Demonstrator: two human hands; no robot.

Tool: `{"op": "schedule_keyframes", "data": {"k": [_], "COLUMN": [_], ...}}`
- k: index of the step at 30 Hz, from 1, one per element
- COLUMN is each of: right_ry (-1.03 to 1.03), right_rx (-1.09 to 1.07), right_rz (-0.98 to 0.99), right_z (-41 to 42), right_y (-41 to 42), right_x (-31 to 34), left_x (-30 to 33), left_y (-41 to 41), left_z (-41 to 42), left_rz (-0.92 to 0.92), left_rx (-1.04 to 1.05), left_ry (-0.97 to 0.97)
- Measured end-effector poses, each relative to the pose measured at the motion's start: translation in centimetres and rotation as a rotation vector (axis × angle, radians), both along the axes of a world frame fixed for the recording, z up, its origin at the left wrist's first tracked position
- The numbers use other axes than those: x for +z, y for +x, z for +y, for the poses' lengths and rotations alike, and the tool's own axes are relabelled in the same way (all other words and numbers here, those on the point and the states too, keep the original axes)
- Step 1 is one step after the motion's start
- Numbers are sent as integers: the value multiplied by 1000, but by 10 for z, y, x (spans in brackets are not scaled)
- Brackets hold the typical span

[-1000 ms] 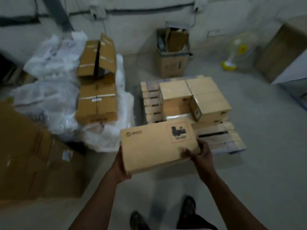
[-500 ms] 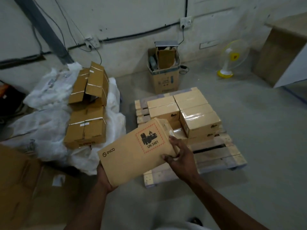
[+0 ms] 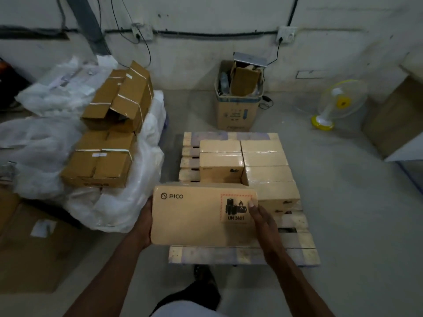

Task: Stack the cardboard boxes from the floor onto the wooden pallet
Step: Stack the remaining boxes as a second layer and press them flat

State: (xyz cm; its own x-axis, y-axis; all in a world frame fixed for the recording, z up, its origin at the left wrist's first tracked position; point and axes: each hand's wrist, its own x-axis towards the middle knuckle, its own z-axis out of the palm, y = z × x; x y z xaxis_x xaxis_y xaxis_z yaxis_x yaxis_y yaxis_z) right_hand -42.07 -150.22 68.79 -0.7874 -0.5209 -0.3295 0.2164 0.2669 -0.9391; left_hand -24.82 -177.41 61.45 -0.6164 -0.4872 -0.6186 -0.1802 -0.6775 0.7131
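I hold a flat tan cardboard box [image 3: 196, 218] marked PICO, with a red-framed UN 3481 label, level over the near left part of the wooden pallet [image 3: 242, 256]. My left hand [image 3: 145, 221] grips its left end. My right hand [image 3: 261, 221] grips its right end, fingers over the label. Several similar tan boxes [image 3: 263, 170] are stacked on the pallet's far and right part, just beyond the held box. The pallet's near slats are bare.
Brown cartons [image 3: 103, 161] rest on white plastic bags [image 3: 119, 202] to the left of the pallet. An open carton of scrap [image 3: 238, 106] stands at the wall behind. A small fan [image 3: 332, 106] sits at the right. Large flat cardboard [image 3: 29, 243] lies at near left.
The box has turned from tilted to level and now sits squarely over the pallet's near left. I have come closer to the pallet, which now lies straight ahead.
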Motion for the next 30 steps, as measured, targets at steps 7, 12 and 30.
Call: {"op": "schedule_keyframes", "data": {"k": [7,12,30], "right_ry": [172,246,662], "right_rx": [-144,-234,30], "right_rz": [-141,-172,-198], "right_z": [-40,-58,-112], "right_y": [-69,-108,-276], "right_x": [9,-10,-269], "left_x": [-22,-58,-198], "left_y": [-71,-97,-216], "left_z": [-38,-76,-132], "left_rz": [-82,-274,-337], "left_rx": [-97,-182,-348], "left_ry": [148,253,65]}}
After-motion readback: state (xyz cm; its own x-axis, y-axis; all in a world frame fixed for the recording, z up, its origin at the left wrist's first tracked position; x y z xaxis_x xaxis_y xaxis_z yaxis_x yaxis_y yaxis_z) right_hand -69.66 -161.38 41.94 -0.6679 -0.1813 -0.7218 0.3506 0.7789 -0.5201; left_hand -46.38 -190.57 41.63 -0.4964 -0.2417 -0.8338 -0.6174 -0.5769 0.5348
